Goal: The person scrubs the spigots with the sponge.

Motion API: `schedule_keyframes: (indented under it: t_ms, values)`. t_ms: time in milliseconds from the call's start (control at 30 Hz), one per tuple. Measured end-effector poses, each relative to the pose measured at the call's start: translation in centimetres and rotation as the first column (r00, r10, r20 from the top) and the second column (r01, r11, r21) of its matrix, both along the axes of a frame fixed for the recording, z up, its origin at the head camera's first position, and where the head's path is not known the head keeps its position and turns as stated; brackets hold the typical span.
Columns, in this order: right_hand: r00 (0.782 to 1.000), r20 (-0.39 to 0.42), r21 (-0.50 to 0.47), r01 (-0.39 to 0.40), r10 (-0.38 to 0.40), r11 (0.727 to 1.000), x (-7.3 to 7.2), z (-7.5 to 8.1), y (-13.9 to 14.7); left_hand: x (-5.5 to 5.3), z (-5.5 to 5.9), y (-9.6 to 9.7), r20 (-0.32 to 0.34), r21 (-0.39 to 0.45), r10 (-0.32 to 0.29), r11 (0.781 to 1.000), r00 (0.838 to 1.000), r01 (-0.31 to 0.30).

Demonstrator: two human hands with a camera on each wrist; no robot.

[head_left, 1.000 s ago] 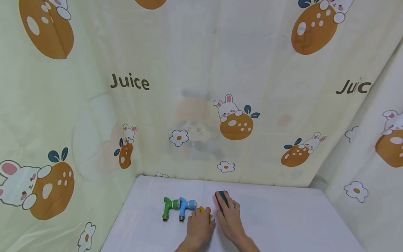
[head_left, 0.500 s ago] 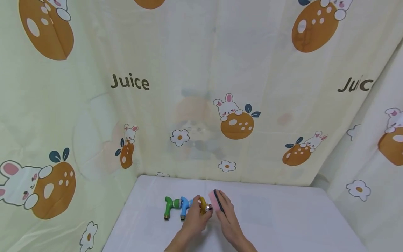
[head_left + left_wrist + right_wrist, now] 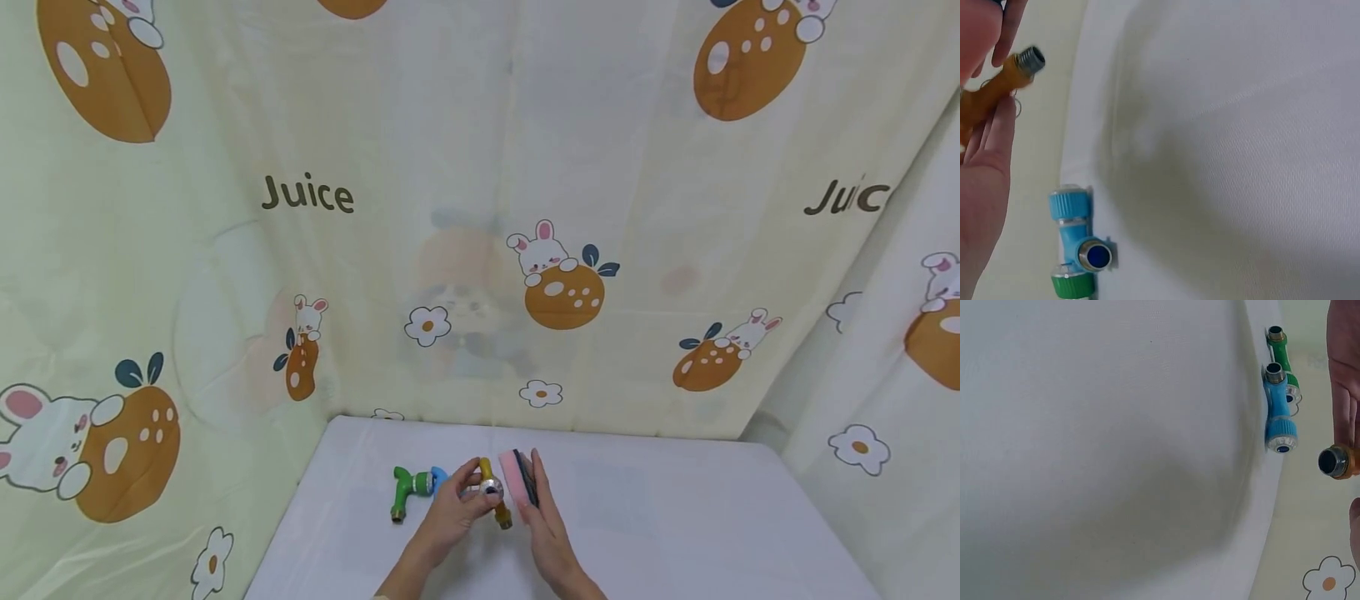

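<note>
My left hand holds a yellow tap over the table, its round metal-ringed end facing the head camera. The tap's threaded metal end sticks out free in the left wrist view. Just to the right, my right hand grips a pink sponge with a dark scouring side. The thumb is at its lower end, and the fingers lie along the dark side. The sponge's pink face is turned toward the yellow tap, close beside it.
On the white table a green tap and a light blue tap lie side by side, left of the hands. My left hand partly covers the blue one in the head view. A printed curtain hangs behind the table.
My left hand has picked the yellow tap up off the table and turned its ringed end toward the head camera. My right hand has tilted the sponge so its pink side faces the tap.
</note>
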State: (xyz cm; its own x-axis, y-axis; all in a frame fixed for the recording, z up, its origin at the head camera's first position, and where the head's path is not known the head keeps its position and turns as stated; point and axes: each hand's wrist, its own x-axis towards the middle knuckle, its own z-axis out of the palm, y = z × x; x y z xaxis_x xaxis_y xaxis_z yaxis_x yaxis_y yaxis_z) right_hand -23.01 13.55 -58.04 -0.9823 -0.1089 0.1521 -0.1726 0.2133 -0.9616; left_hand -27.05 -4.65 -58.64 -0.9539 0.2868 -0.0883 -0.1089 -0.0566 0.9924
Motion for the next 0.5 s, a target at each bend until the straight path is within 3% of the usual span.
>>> schedule_keyframes:
  t_ms: [100,167,300,500]
  values:
    - [0.999,0.032,-0.030,-0.030,0.031,0.999,0.2,0.0,-0.2,0.2,0.2,-0.3,0.025,0.039,-0.064,0.997,0.998,0.063]
    - [0.999,0.012,-0.017,-0.042,0.042,0.999,0.4,-0.2,-0.3,0.4,0.3,-0.5,0.026,0.063,-0.097,0.993,0.995,0.095]
    - [0.994,-0.105,0.071,-0.007,0.014,0.997,0.8,-0.8,-0.2,0.5,0.5,-0.8,0.002,0.108,-0.129,0.986,0.992,0.128]
    - [0.959,-0.281,0.200,0.080,-0.022,0.977,1.1,-1.2,-0.1,0.7,1.1,-1.1,-0.016,0.132,-0.148,0.980,0.989,0.149]
